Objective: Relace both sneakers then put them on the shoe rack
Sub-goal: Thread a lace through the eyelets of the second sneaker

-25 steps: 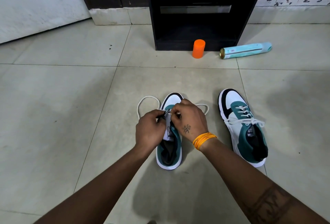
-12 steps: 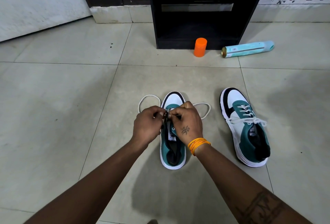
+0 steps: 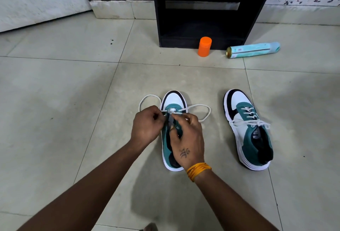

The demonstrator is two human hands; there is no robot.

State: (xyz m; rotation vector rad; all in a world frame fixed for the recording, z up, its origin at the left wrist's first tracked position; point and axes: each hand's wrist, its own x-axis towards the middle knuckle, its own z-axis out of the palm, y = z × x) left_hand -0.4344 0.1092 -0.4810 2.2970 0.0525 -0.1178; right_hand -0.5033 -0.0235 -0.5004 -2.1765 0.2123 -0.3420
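Observation:
Two white, teal and black sneakers stand on the tiled floor. The left sneaker [image 3: 173,102] is under both hands, with a white lace [image 3: 199,108] threaded at its lowest eyelets and looping out on both sides. My left hand [image 3: 146,127] pinches the lace at the sneaker's left side. My right hand [image 3: 188,138] lies over the tongue and pinches the lace near the eyelets. The right sneaker [image 3: 248,129] stands apart, fully laced and tied. The black shoe rack [image 3: 207,9] stands at the back.
An orange cylinder [image 3: 204,46] stands in front of the rack's base. A light blue spray can [image 3: 253,50] lies on the floor to its right. A white door is at the back left, floral wallpaper at the back right.
My right hand has slid toward me along the tongue while still pinching the lace. The lace loop on the right has grown longer. The left hand stays at the eyelets.

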